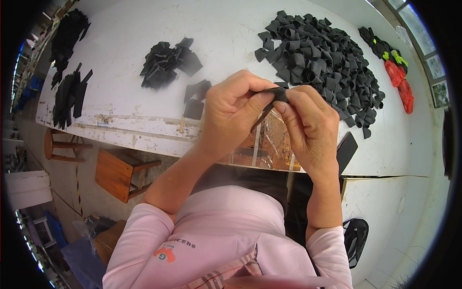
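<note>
A small black fabric piece (274, 94) is stretched between my two hands, above the front part of the white table. My left hand (236, 108) pinches one end of it between thumb and fingers. The other end is gripped by my right hand (310, 120), with thumb and fingertips pressed together. Part of the fabric hangs down between the hands. Just left of my left hand, several flat black pieces (196, 98) lie on the table. Beyond my right hand spreads a large heap of curled black fabric pieces (317, 58).
A smaller pile of black pieces (166, 65) lies left of centre. Black strips (71, 98) are stacked at the table's left edge. Red plastic bags (402, 84) sit at the far right. Wooden stools (113, 173) stand below the table's left front, whose edge (144, 144) is worn.
</note>
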A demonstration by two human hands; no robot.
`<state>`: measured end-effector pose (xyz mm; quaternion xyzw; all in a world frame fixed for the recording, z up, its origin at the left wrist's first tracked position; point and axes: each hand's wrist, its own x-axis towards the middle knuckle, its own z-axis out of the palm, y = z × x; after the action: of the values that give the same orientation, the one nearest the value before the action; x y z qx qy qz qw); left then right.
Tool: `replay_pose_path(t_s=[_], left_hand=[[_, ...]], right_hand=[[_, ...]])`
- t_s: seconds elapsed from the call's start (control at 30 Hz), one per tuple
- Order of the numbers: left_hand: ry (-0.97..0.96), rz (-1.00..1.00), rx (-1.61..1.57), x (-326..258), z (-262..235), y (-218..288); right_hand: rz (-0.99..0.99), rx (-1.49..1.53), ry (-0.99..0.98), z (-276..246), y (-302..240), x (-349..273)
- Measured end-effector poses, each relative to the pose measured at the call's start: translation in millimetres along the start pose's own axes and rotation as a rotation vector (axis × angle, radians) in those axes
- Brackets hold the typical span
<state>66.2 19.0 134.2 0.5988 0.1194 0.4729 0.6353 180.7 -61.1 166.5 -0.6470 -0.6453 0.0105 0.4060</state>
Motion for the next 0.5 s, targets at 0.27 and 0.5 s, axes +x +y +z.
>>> replay_pose_path(t_s=[0.27, 0.5], left_hand=[[-0.015, 0.098, 0.263, -4, -2, 4], [0.038, 0.413, 0.528, 10, 3, 10]], right_hand=[[-0.028, 0.096, 0.088, 5, -1, -2], [0.177, 0.445, 0.074, 5, 7, -3]])
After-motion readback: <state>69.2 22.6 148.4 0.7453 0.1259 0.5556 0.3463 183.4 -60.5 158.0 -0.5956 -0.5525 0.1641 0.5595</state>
